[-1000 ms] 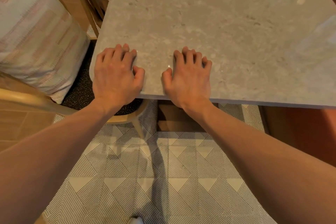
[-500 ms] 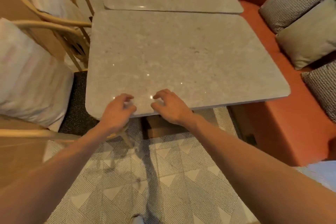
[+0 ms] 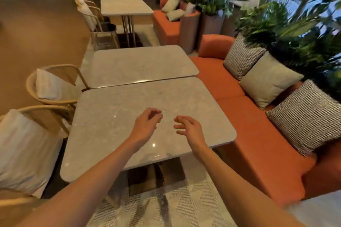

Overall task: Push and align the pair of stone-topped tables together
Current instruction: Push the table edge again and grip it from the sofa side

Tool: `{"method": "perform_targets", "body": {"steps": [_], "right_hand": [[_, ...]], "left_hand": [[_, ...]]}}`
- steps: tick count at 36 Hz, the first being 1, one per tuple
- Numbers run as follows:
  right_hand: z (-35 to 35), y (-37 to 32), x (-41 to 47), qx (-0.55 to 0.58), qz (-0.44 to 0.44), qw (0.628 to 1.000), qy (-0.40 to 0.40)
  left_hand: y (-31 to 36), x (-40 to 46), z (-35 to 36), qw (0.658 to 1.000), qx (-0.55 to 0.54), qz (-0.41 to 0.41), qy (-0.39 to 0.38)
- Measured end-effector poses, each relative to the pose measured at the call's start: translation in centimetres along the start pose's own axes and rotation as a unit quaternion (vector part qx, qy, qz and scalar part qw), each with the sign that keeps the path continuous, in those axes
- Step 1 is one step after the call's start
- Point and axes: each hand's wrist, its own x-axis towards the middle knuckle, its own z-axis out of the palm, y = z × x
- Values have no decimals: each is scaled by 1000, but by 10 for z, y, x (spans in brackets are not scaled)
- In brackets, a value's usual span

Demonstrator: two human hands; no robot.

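The near table [image 3: 114,125] in front of me fills the centre of the frame, its pale grey stone top square with rounded corners. The far table [image 3: 142,64], same stone, lies above it; their edges meet along a thin, slightly slanted seam.

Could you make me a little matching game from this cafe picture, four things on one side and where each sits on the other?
Things:
1. near grey stone-topped table
2. long orange upholstered bench
3. light wooden armchair with a pale cushion
4. checked black-and-white cushion

Places:
A. left of the tables
B. under the raised hands
C. on the bench
D. right of the tables

Pairs: 1-B, 2-D, 3-A, 4-C
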Motion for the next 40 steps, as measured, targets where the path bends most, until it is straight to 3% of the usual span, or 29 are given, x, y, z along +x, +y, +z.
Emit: {"method": "perform_targets", "body": {"steps": [6,10,12,20,32,40], "right_hand": [[-77,-37,36,46,-27,998,-12],[-112,-51,61,72,-12,997,-25],[-122,-55,75,93,-4,995,-35],[-152,-56,143,52,-15,995,-82],[-216,-78,327,-75,-1,989,-130],[-182,-60,420,-105,70,972,-199]], "left_hand": [[47,14,72,993,-105,-31,38],[58,16,121,946,-295,-95,98],[60,21,143,929,-341,-100,99],[63,94,197,930,-332,-103,123],[44,249,244,926,-301,-115,198],[15,295,233,894,-306,-171,279]]}}
